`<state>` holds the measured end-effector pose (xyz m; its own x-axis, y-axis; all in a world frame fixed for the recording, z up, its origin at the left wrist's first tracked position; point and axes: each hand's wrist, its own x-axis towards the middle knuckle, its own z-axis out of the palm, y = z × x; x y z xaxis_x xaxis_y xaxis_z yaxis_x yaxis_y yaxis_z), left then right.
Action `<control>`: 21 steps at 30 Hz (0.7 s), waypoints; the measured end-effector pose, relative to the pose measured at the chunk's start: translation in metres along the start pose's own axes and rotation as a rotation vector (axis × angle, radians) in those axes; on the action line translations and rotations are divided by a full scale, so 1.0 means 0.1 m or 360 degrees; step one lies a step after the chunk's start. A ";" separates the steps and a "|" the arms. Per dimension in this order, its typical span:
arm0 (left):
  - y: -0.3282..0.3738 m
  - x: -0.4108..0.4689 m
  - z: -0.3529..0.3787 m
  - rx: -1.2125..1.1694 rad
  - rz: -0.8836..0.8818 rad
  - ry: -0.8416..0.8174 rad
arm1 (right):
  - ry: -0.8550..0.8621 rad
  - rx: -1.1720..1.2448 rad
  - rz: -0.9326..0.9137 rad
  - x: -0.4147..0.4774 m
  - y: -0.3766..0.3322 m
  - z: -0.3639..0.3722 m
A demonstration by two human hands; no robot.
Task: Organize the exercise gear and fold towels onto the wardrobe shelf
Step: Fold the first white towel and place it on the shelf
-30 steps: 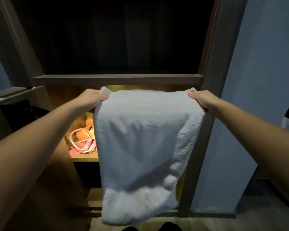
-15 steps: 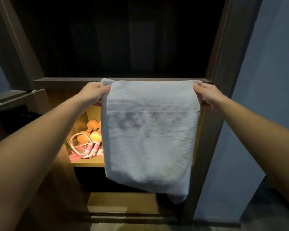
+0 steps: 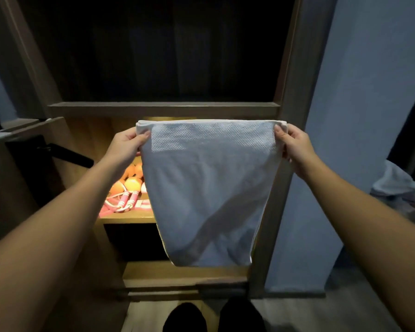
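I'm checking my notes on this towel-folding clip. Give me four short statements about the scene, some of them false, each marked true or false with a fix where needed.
1. The left hand and right hand each pinch a top corner of the white towel. True.
2. A pink jump rope lies on the lit shelf. True.
3. The white towel lies folded on the lit shelf. False: it hangs from both hands in front of the wardrobe.
4. The left hand grips a dumbbell. False: the orange dumbbells sit on the lit shelf.
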<state>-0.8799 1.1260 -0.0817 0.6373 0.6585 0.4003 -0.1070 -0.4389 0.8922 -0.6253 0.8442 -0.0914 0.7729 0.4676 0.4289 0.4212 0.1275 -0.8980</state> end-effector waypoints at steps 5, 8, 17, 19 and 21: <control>-0.11 -0.88 -0.02 -0.0190 -0.0069 0.0102 | 0.0057 0.0120 0.0141 -0.83 0.08 -0.07; -0.14 -1.38 -0.04 -0.0297 -0.0039 0.0111 | 0.0102 0.0226 0.0134 -1.30 0.07 -0.07; 0.27 -2.49 -0.02 -0.0209 0.0474 0.0521 | 0.0271 0.0140 -0.0209 -2.39 -0.49 -0.22; 0.48 -2.66 -0.03 -0.0120 0.0626 0.0651 | 0.0359 0.0093 -0.0351 -2.55 -0.73 -0.25; 0.73 -2.81 -0.04 0.0043 0.0798 0.0795 | 0.0456 0.0012 -0.0509 -2.69 -0.96 -0.27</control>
<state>-1.0698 0.9109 -0.1282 0.0891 0.5720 0.8154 -0.2727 -0.7734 0.5723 -0.8607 0.6821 -0.1182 0.7050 0.1419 0.6949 0.6583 0.2335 -0.7156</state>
